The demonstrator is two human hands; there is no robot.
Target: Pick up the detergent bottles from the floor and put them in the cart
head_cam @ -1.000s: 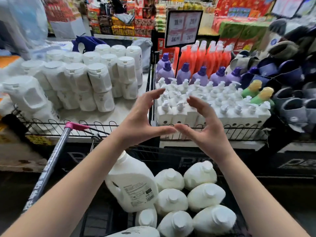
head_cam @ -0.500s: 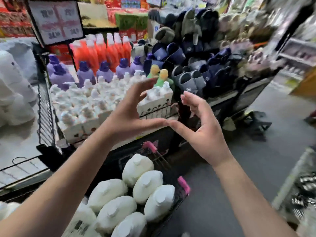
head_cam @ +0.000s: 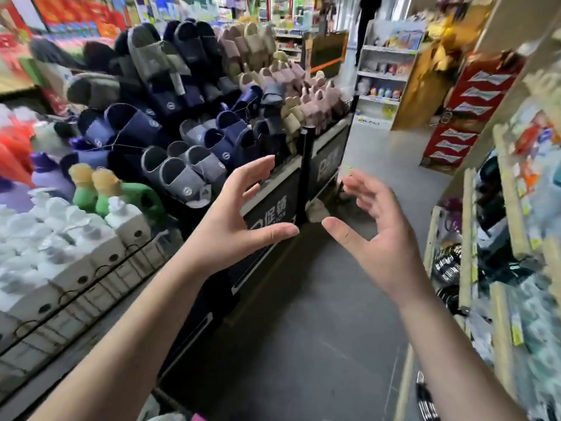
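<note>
At the bottom edge of the frame, left of centre, only a small white rounded part of a detergent bottle (head_cam: 165, 417) shows, just beside a pink bit (head_cam: 198, 418); more of it I cannot tell. Above, in the middle, the left hand (head_cam: 233, 226) and the right hand (head_cam: 385, 250) are raised over the dark floor (head_cam: 303, 344). Their palms face each other, the fingers are spread and lightly bent, and they hold nothing. The thumbs are near each other but apart. On the left, a counter (head_cam: 326, 161) carries white pump bottles (head_cam: 60, 238), green bottles (head_cam: 100, 192) and slippers (head_cam: 182, 141).

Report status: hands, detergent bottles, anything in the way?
Left hand open, empty; right hand open, empty. No detergent bottles visible on the floor. Slipper display close on the left, nothing blocking the hands.
</note>
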